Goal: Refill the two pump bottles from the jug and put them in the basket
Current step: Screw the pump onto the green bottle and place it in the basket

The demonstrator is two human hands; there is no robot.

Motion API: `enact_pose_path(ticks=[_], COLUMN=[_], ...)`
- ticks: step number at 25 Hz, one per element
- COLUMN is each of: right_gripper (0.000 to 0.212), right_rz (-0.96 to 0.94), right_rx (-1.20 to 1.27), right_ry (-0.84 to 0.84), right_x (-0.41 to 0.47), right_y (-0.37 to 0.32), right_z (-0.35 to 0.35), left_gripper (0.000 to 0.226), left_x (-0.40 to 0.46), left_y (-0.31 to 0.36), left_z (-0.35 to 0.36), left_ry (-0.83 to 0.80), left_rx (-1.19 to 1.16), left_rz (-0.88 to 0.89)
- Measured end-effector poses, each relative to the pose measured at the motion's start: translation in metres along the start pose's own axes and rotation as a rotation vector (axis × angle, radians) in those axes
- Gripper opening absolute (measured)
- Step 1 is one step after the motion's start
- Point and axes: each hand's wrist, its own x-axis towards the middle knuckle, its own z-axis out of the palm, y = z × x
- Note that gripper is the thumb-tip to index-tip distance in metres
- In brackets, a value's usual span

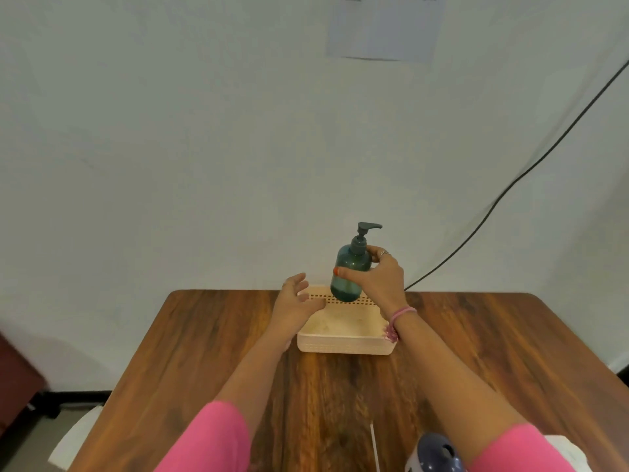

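Right hand [376, 279]: my fingers curl round the bottle [350, 274], arm outstretched.
Left hand [295, 298]: fingers spread, holding nothing.
Bottle: upright above the basket [343, 342], spout pointing right.

No legible text anywhere; only blurred, unreadable print on the wall sheet [386, 27].
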Motion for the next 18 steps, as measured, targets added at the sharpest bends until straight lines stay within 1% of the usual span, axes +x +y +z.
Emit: enact_pose_path(ticks=[2,4,7,13,18], right_gripper=[0.071,0.071,0.069,0.063,0.069], right_rz=[0.055,0.092,0.158,0.266,0.353], right_rx=[-0.022,-0.079,-0.136,-0.207,-0.242], right_ry=[-0.015,-0.029,-0.037,-0.059,-0.098], right_x=[0.009,0.018,0.027,0.039,0.041], right_y=[0.02,0.041,0.071,0.123,0.149], right_z=[0.022,0.046,0.076,0.117,0.14], left_gripper=[0.058,0.045,0.033,0.023,0.024], left_x=[0.003,0.01,0.021,0.048,0.061], left_y=[-0.024,-0.043,-0.061,-0.09,-0.109], left_z=[-0.021,-0.038,-0.054,-0.066,-0.067], left_ry=[0.082,0.146,0.153,0.185,0.194], left_rx=[-0.073,-0.083,-0.092,-0.049,-0.039], left_rz=[-0.075,-0.125,-0.17,-0.234,-0.307])
